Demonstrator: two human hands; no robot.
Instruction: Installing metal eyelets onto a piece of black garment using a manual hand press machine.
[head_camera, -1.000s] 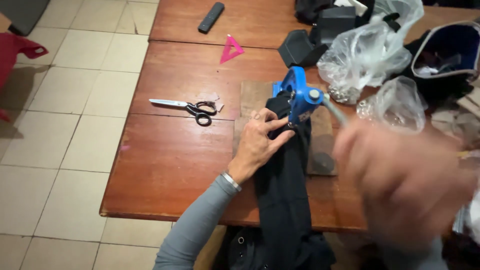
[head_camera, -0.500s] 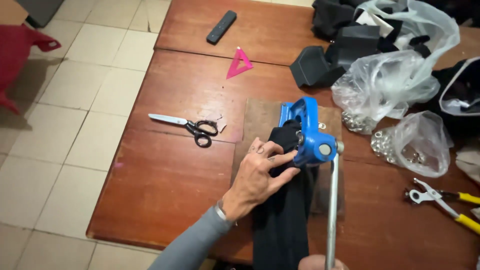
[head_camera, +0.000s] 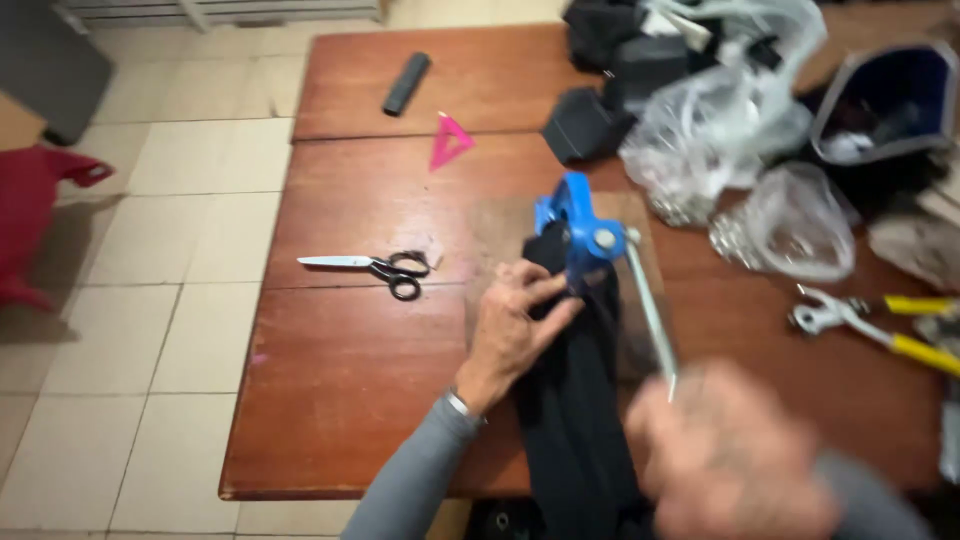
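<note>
A: At five o'clock, nearest the camera, the right hand (head_camera: 735, 465) is blurred. It seems closed round the end of the metal lever (head_camera: 650, 310), though I cannot tell how tightly.

B: And which way does the lever run from that grip?

A: Its long axis climbs toward eleven o'clock, up to the blue hand press (head_camera: 575, 230). So the press lies up and left of the right hand, with the lever joining them.

B: The other hand?

A: The left hand (head_camera: 515, 325) is nearer the press, at its seven o'clock. Fingers spread flat, it pins the black fabric (head_camera: 575, 420) against the press base; nothing is gripped, only held down. The fabric trails toward six o'clock, off the wooden table (head_camera: 340, 400).

B: Further out?

A: Scissors (head_camera: 375, 267) at nine o'clock of the press, a pink triangle (head_camera: 450, 140) beyond, clear plastic bags (head_camera: 780, 215) at two o'clock.
</note>
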